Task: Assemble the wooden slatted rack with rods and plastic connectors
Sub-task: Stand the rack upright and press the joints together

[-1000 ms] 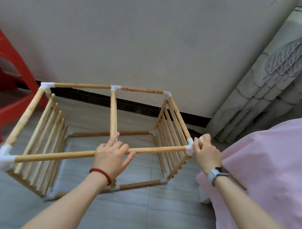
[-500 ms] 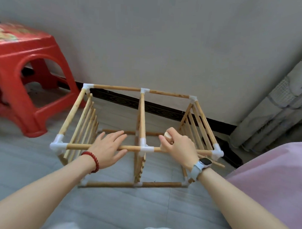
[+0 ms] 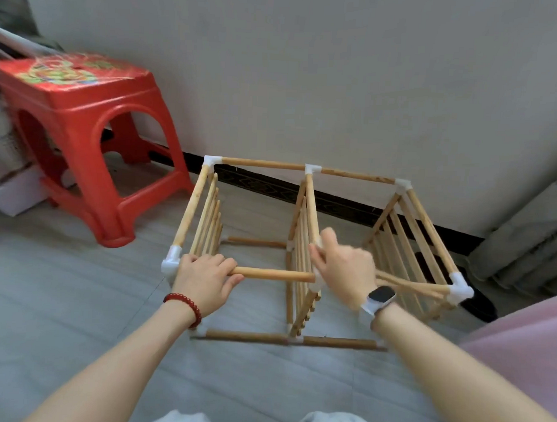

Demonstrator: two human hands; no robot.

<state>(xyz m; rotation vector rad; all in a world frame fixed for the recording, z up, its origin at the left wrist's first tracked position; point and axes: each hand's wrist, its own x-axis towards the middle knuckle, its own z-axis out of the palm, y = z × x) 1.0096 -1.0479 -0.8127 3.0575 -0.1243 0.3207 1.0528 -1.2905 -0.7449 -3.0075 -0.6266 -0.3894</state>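
Gripping the rack's point(image 3: 304, 252) near top rod point(image 3: 272, 274) beside its white corner connector point(image 3: 171, 264), my left hand point(image 3: 205, 279) curls around it; my right hand point(image 3: 344, 270) pinches the middle slat panel's top. Standing on the floor point(image 3: 78, 298) near the wall, it looks light, its push-fit joints likely loose, so I hold close to connectors.

Head camera looks steeply down, close over the rack point(image 3: 304, 252).
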